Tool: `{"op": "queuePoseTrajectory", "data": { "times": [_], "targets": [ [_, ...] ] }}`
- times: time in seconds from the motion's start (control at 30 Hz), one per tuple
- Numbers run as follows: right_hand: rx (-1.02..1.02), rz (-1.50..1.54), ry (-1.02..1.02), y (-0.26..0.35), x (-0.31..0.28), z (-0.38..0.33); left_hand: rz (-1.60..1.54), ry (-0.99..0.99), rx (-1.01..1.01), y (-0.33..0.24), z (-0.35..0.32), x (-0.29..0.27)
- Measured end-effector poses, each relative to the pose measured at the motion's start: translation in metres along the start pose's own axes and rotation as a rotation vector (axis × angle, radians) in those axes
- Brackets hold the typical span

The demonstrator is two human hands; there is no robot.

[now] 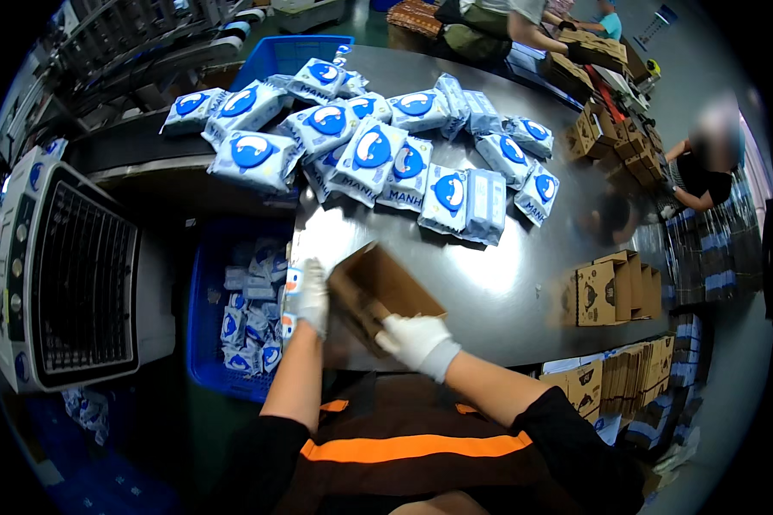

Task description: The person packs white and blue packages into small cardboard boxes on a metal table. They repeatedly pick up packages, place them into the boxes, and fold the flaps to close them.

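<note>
An open brown cardboard box rests tilted on the metal table near its front edge, its inside bare. My right hand, in a white glove, is closed on the near wall of the box, with the thumb side at its rim. My left hand, also gloved, is upright at the box's left side; it is smeared by motion, so I cannot tell whether it touches the box. Beside it, a white strip with orange and blue print lies along the table's left edge. Farther back, several blue-and-white soft packs lie heaped.
Below the table's left edge stands a blue crate holding more packs. A grey air cooler is at far left. Brown open boxes stand at the right, with flattened cartons below. A conveyor and other people are farther off.
</note>
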State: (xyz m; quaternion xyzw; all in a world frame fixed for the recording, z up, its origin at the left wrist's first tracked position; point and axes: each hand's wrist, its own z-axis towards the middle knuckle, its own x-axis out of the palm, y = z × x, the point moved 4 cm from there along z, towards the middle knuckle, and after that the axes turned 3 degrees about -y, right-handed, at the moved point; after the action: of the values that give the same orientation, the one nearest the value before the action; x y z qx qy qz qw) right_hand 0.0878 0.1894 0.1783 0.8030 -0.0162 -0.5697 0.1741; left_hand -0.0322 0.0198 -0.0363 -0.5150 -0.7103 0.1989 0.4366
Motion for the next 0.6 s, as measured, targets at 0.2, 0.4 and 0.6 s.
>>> {"op": "queuePoseTrajectory", "data": {
  "times": [0.2,0.4,0.6],
  "targets": [
    [-0.319,0.529,0.35,-0.049,-0.056,0.066,0.657,0.009,0.322,-0.088,-0.056,0.047],
    [0.985,0.165,-0.372,-0.301,-0.06,0.122,0.527,-0.006,0.249,-0.087,-0.06,0.058],
    [0.956,0.238,-0.284,-0.281,-0.003,0.025,0.448,0.04,0.231,-0.076,-0.05,0.057]
  ]
}}
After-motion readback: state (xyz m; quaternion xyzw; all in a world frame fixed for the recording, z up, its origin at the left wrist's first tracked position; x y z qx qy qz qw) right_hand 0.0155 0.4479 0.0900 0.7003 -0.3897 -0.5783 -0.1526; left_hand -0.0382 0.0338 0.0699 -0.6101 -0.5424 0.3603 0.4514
